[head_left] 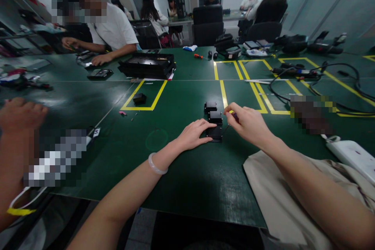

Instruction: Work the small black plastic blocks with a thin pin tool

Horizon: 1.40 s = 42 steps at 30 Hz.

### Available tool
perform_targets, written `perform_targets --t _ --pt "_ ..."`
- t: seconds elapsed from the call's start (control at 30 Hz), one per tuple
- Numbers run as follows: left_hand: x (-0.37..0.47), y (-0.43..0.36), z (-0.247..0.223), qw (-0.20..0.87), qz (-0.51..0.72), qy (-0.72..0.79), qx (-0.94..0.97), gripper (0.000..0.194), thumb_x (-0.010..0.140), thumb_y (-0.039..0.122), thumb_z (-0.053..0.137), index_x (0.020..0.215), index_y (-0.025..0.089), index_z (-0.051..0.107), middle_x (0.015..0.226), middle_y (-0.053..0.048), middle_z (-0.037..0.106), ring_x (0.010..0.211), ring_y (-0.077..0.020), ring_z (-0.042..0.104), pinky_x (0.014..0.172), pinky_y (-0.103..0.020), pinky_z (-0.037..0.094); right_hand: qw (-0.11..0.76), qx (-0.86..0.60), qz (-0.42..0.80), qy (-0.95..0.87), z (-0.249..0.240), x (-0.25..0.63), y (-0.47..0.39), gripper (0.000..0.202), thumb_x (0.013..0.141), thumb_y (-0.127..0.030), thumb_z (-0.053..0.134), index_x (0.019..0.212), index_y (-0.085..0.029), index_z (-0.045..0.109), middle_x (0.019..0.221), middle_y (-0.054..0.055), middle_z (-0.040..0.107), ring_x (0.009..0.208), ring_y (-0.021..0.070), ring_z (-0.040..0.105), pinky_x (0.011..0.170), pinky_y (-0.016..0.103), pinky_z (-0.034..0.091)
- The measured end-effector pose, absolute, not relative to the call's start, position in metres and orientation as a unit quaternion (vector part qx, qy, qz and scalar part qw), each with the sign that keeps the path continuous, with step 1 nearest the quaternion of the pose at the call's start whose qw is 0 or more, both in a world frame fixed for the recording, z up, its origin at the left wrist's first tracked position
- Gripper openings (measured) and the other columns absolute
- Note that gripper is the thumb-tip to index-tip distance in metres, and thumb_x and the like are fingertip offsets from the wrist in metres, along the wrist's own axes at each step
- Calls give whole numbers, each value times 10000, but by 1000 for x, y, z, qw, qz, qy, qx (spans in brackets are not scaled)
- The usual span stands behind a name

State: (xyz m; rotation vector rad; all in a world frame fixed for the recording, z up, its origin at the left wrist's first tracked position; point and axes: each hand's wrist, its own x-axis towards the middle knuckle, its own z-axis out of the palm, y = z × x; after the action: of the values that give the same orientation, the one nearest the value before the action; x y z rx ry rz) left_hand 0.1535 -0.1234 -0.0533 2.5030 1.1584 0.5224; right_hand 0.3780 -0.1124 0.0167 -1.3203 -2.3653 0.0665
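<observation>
Touching black block (216,133) inside table edge (202,215)

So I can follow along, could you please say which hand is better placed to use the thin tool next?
Probably the right hand: it holds the thin tool beside the nearest black part, while the left hand touches that part.

My single camera sits on my head, looking forward and down at a slant across the green table (202,181), whose near edge crosses the bottom of the frame. My left hand (193,134) and right hand (249,123) show close in front of me around the centre, my forearms (125,195) running in from the bottom left and lower right. The view is wide, reaching past the table to chairs (208,23) farther off at the top.
</observation>
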Motion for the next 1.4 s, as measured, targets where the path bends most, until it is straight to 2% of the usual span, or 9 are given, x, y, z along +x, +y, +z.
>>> perform_targets --t 0.43,0.57,0.73,0.97,1.17,1.33,1.4 --pt "153 -122 -56 161 185 408 880 488 902 384 605 1357 305 446 1207 -65 540 1077 -248 540 912 -403 465 190 -466 -12 -864 18 378 -113 310 945 -343 339 1013 -189 599 693 38 637 624 183 543 565 279 267" --pt "153 -122 -56 164 187 407 879 479 900 381 609 1346 293 458 1213 -67 537 1082 -248 537 915 -404 465 171 -430 -29 -886 22 378 -116 304 948 -331 345 1018 -186 603 628 24 586 610 189 522 568 286 265" --pt "153 -122 -57 167 189 409 877 473 900 385 607 1342 303 460 1213 -66 535 1078 -248 541 912 -407 468 163 -385 -19 -908 24 379 -117 285 955 -308 343 1044 -188 586 639 16 586 617 183 511 593 288 285" --pt "153 -122 -56 162 184 409 879 482 900 381 609 1348 296 453 1215 -66 535 1078 -246 539 912 -397 468 124 -413 -31 -901 29 379 -120 358 977 -434 329 940 -195 593 667 46 608 652 206 555 562 288 251" --pt "154 -122 -56 165 189 410 877 468 894 386 615 1329 290 474 1208 -68 538 1084 -253 539 919 -404 465 131 -407 23 -904 36 379 -125 276 960 -277 347 1161 -170 503 660 4 597 578 169 536 570 276 268" --pt "154 -123 -55 168 189 410 877 470 895 376 615 1334 289 470 1198 -65 541 1078 -248 541 915 -398 467 132 -408 6 -903 33 380 -123 314 981 -408 326 967 -198 559 671 26 597 624 186 550 560 282 250" --pt "154 -123 -54 168 187 410 877 471 897 375 613 1336 291 466 1202 -65 538 1075 -247 542 909 -395 469 124 -410 9 -903 33 380 -123 304 980 -397 331 963 -199 561 677 27 599 628 185 549 555 280 245"
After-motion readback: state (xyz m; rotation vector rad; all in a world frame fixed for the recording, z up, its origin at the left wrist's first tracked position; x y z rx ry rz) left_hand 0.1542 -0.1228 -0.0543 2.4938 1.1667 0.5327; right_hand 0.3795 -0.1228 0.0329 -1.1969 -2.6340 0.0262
